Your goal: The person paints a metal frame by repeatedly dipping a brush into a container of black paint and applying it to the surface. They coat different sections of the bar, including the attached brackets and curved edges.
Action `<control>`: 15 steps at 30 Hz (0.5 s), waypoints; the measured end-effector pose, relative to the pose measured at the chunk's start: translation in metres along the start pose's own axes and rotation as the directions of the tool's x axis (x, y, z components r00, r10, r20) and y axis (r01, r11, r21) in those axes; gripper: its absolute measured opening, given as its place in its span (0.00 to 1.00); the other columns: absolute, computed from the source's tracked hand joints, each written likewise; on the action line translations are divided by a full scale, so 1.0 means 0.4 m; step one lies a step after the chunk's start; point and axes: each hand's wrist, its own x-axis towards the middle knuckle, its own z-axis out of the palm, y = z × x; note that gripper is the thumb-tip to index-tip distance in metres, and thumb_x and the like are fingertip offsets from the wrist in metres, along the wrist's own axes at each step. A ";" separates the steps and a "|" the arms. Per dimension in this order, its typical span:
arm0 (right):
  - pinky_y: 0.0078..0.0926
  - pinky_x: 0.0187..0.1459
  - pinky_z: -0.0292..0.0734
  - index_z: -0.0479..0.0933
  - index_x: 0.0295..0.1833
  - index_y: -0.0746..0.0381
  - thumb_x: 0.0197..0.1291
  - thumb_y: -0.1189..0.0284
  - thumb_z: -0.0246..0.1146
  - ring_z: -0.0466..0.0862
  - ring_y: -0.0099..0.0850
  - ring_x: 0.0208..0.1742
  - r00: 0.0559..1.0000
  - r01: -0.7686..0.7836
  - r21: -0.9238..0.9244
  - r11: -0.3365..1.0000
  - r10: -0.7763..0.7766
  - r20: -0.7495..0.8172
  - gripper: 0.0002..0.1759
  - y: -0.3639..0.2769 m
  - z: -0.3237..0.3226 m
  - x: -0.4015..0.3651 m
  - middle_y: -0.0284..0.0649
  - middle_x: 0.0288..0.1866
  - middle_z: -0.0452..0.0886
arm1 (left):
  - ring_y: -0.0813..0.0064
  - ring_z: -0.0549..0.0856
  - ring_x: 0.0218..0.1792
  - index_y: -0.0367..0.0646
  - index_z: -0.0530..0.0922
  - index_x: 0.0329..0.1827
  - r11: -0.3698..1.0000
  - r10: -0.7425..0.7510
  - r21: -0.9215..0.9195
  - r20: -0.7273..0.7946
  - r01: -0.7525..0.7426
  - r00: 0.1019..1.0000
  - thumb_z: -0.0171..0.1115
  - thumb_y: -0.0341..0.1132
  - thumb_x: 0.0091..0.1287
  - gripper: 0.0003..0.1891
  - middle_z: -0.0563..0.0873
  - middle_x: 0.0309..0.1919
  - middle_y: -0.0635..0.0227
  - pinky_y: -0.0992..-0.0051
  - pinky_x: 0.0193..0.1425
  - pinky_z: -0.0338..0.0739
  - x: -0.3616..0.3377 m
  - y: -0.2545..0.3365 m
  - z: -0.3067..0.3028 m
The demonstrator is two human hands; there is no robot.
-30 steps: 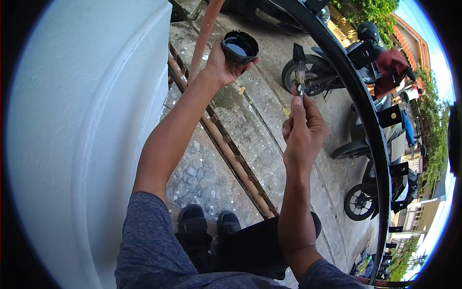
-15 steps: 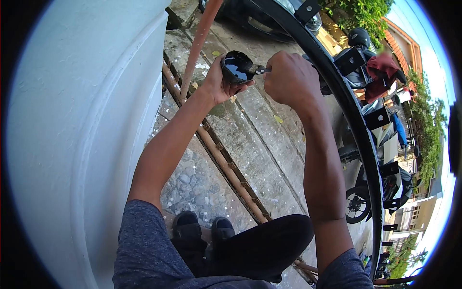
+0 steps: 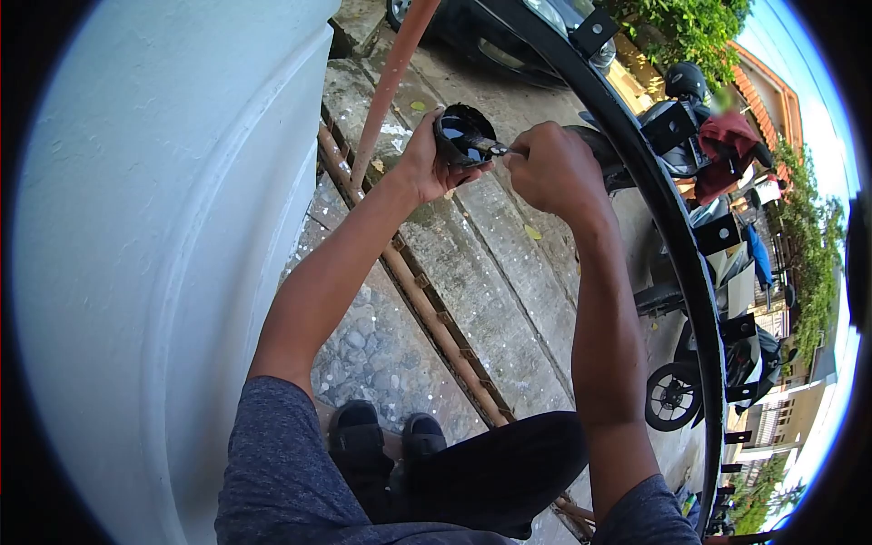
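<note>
My left hand [image 3: 428, 162] is wrapped round the side of a small black cup [image 3: 451, 160] holding glossy dark liquid, tilted so its opening shows. In my right hand [image 3: 556, 168] is the handle of a small brush [image 3: 496, 148], pinched between the fingers. The brush's bristle end lies inside the cup's rim, at the liquid. Both hands are held out in front of me, close together, above the paved ground.
A black curved metal rail [image 3: 668, 204] with tabs arcs along my right. On my left stands a white wall [image 3: 136, 227]. A reddish pole [image 3: 391, 91] rises beyond my left hand. A car [image 3: 495, 50] and motorcycles [image 3: 673, 396] are parked outside the rail.
The brush has gone further into the cup, and my right hand has lowered slightly. In the view, the cup and my left hand sit slightly further right and lower.
</note>
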 end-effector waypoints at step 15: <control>0.15 0.16 0.56 0.81 0.49 0.68 0.72 0.65 0.54 0.67 0.16 0.17 0.974 -0.214 0.861 0.462 0.032 0.225 0.17 0.077 0.087 0.019 0.28 0.23 0.72 | 0.59 0.89 0.34 0.37 0.76 0.56 0.995 0.082 -0.041 -0.166 -0.090 0.983 0.30 0.62 0.73 0.37 0.86 0.39 0.54 0.72 0.29 0.87 0.013 0.047 0.023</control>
